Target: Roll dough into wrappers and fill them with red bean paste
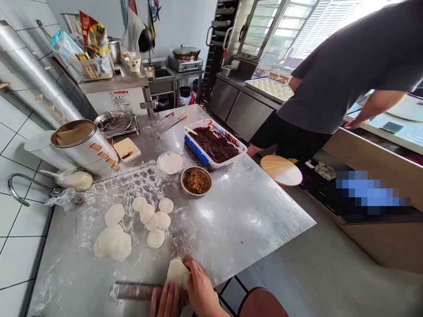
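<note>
Near the table's front edge, my left hand [164, 300] rests on a dark wooden rolling pin [135, 291], its fingers stretched out and lying across it. My right hand [202, 286] is closed on the right edge of a flat piece of dough [177, 272], fingers pinched. The dough lies just beyond the pin, and part of it is hidden by my hands. Farther left is a stack of larger rolled dough rounds [114, 244], with one more round [114, 214] above it. Several small dough discs [156, 238] lie partly overlapping in the middle of the floured steel table [238, 237].
Beyond the dough stand a bowl of brown crumbly filling [197, 181], a dish of flour [170, 162] and a tub of dark paste [214, 145]. A knife [172, 123] lies behind. A metal drum [82, 145] stands left; a stool [262, 304] is right. A person [343, 70] bends over the right-hand counter.
</note>
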The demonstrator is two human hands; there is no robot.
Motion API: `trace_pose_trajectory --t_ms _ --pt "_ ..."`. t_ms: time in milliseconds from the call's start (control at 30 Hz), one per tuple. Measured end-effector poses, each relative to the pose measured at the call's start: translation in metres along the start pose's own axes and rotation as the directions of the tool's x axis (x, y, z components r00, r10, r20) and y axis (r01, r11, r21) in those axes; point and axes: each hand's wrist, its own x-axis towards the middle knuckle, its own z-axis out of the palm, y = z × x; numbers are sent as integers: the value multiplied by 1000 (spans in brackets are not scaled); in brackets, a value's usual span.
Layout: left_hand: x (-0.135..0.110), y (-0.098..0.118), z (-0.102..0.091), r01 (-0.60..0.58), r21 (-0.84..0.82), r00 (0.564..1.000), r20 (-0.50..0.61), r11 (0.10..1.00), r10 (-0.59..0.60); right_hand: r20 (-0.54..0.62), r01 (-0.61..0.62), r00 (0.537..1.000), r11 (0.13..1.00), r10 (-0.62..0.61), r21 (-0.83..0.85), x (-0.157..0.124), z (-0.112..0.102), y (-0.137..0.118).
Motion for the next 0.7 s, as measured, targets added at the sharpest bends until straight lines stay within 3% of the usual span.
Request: trace_pose_trajectory --t_ms 133,167,300,433,533,600,700 --pt "28 -8 9 74 17 978 194 997 -76 35 21 999 999 -20 -47 18 0 -4" --pt "30 -8 10 67 10 983 172 998 -68 58 18 998 998 -15 -59 22 -1 -6" --pt "10 -8 18 89 47 992 -97 995 -84 133 8 991 998 1 -66 16 -5 -26" --pt "-3 -18 31 120 97 976 -196 988 -99 191 106 976 994 -109 24 23 1 -81" --pt "-6 -27 39 136 128 940 -329 982 -87 106 187 976 982 -189 37 73 8 -131" --pt "-6 -30 46 129 143 908 -415 981 -59 -25 136 990 990 -137 -42 122 15 -157" --pt "-3 -34 59 97 147 872 -489 984 -13 -84 28 996 992 -38 -127 185 27 -180"
